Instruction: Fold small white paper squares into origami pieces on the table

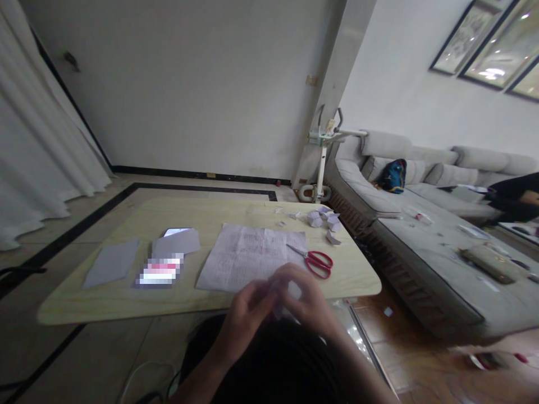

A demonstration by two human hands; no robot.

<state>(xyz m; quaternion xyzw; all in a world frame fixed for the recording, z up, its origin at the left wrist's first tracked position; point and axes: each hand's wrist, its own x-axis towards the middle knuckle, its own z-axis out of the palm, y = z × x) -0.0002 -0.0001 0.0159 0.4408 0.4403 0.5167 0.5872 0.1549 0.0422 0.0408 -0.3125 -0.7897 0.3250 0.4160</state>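
My left hand [249, 308] and my right hand [302, 292] meet over the table's near edge, fingers closed on a small piece of white paper [295, 289]. The fingers cover most of it, so its shape is hard to make out. Just beyond my hands lies a large creased sheet of printed paper [248, 255]. Scissors with red handles [319, 264] rest partly on that sheet, to the right of my hands, blades pointing up and left. Several folded paper pieces [323, 217] sit in a cluster near the far right corner, with small scraps beside them.
On the left of the pale wooden table [63, 306] are a white paper sheet [113, 262] and a phone [160, 272] partly under a cut paper piece [177, 242]. A grey sofa [425, 269] stands to the right, where another person's arm [516, 193] shows.
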